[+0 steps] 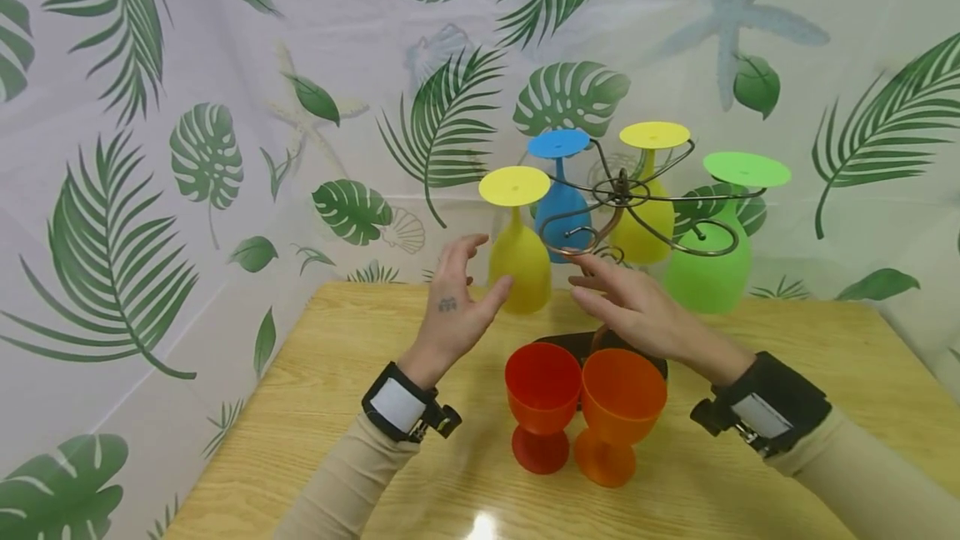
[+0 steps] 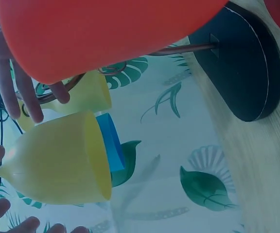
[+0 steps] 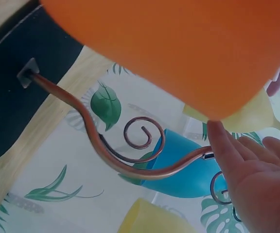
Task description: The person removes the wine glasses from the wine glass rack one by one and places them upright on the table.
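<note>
A yellow goblet (image 1: 519, 265) hangs upside down by its foot from the left front arm of a metal rack (image 1: 621, 190). My left hand (image 1: 450, 307) is beside it, thumb and fingers spread around the bowl without gripping it. In the left wrist view, the goblet (image 2: 62, 162) sits between the thumb and the fingers. My right hand (image 1: 648, 311) reaches in from the right with fingers extended, close to the rack's front loop; whether it touches the metal, I cannot tell. The right wrist view has this hand (image 3: 256, 179) beside the rack's curved copper stem (image 3: 94, 136).
Upside down on the rack also hang a blue goblet (image 1: 561, 207), another yellow goblet (image 1: 647, 227) and a green goblet (image 1: 712, 269). Upright on the wooden table (image 1: 300, 440) stand a red goblet (image 1: 542, 394) and an orange goblet (image 1: 622, 407), before the rack's black base (image 2: 247, 63).
</note>
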Motion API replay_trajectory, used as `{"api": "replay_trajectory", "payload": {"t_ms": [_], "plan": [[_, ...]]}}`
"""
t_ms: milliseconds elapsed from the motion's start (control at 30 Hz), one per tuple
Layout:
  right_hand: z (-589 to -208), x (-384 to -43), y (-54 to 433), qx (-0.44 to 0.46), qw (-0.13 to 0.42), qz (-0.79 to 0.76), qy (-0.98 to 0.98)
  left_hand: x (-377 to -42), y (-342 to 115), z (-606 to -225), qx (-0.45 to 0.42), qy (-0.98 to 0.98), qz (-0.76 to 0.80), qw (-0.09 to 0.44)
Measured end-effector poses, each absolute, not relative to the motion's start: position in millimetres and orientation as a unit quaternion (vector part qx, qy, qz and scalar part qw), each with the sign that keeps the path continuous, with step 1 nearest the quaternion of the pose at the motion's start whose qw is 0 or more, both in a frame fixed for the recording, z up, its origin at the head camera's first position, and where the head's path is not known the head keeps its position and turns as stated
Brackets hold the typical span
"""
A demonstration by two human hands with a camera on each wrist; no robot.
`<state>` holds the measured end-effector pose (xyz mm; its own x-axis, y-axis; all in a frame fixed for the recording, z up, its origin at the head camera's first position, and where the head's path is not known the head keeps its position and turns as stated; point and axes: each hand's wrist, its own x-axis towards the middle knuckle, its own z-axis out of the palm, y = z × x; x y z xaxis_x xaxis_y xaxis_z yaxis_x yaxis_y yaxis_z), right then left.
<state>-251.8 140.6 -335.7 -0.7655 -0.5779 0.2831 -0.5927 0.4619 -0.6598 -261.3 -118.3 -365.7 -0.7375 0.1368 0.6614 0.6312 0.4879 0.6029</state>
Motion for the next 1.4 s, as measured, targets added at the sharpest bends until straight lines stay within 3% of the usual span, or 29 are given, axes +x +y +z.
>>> {"api": "replay_trajectory", "payload": {"t_ms": [300,467,1033,1400], "plan": [[-329,-263,128,0.327,-0.012,0.382,-0.864,-267,-114,-371,-0.244,-0.816,-0.48,0.21],[-330,-265,124,0.33,-0.036,0.402,-0.853,-266,-112,-371,-0.252,-0.814,-0.481,0.206],[-330,-268,115,0.324,-0.002,0.375,-0.869,-268,-112,-366,-0.251,-0.827,-0.453,0.216],[-329,-267,111,0.318,0.011,0.372,-0.872,-273,-112,-362,-0.251,-0.844,-0.43,0.197]]}}
